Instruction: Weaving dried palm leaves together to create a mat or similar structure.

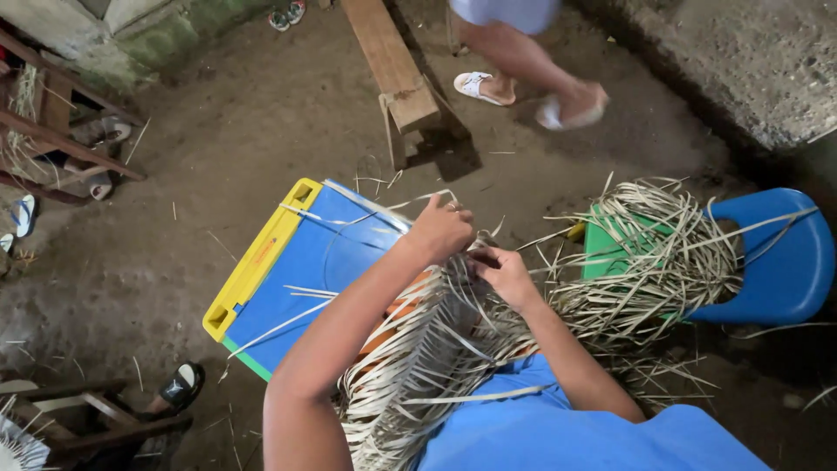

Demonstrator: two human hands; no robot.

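My left hand is closed around thin pale dried leaf strips that stretch out to the left. My right hand pinches strips close beside it, at the top edge of a partly woven mat of the same strips lying over my lap. The mat rests against a blue board with a yellow edge. A loose heap of strips lies to the right, piled on a green stool and a blue plastic chair.
Another person's legs in white sandals stand at the top, beside a wooden bench. Wooden furniture frames stand at left, with sandals on the dirt floor. A concrete ledge runs along the top right.
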